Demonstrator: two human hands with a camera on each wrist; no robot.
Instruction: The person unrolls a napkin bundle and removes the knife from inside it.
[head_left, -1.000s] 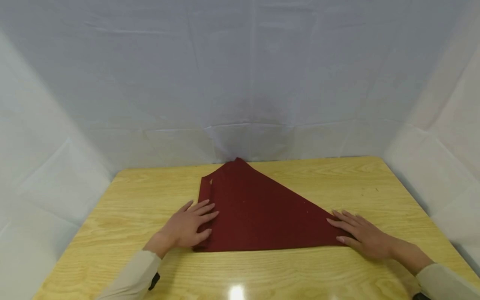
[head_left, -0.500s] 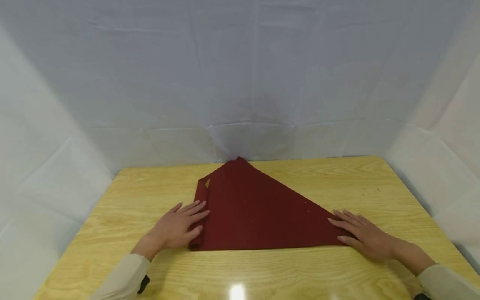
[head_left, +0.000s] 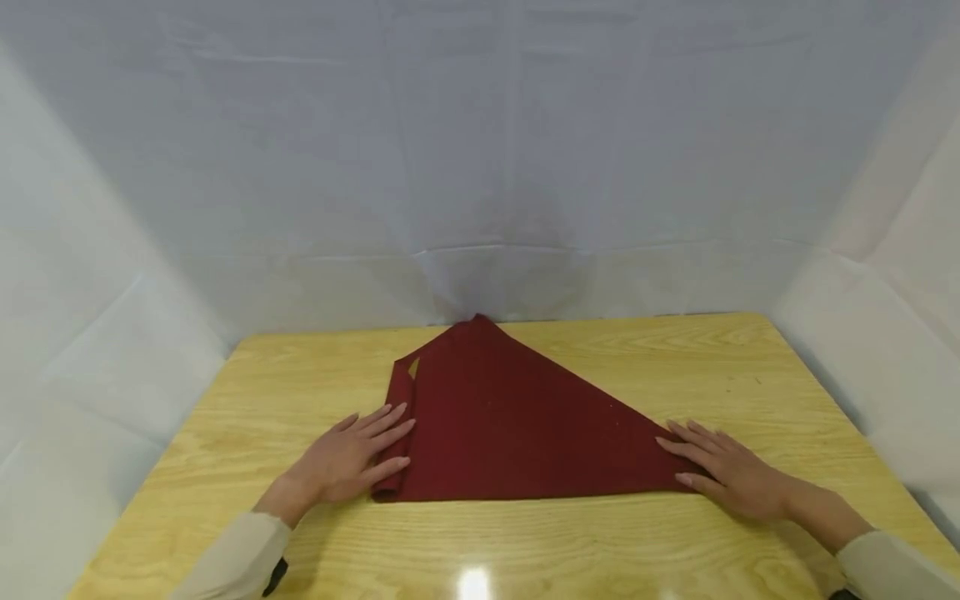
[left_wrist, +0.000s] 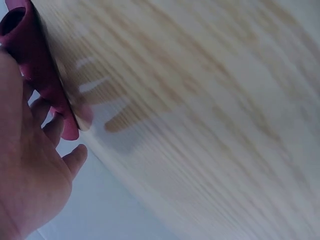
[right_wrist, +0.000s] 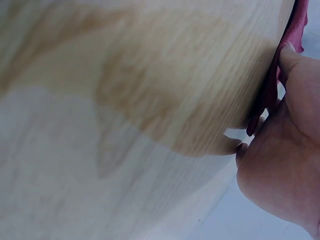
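A dark red cloth [head_left: 517,425], folded into a rough triangle, lies on the wooden table with its peak at the back edge. Its left side is rolled over, and the roll's open end shows in the left wrist view as a loose red tube [left_wrist: 35,60]. On that roll rests my left hand [head_left: 337,458], fingers spread and nearly straight. My right hand [head_left: 738,475] lies flat on the cloth's right corner, its fingertips on the fabric. In the right wrist view the thin red corner [right_wrist: 272,82] runs under the right hand [right_wrist: 285,145].
The pale wooden table [head_left: 570,550] reaches back to a white sheet [head_left: 480,167] hung behind it. White sheets also stand at the left [head_left: 75,292] and right sides. A small gap [head_left: 414,367] opens in the cloth near the roll's far end.
My left hand has shifted slightly left, and the rolled left side of the cloth has moved left with it. The gap beside the roll has widened. My right hand has stayed almost still.
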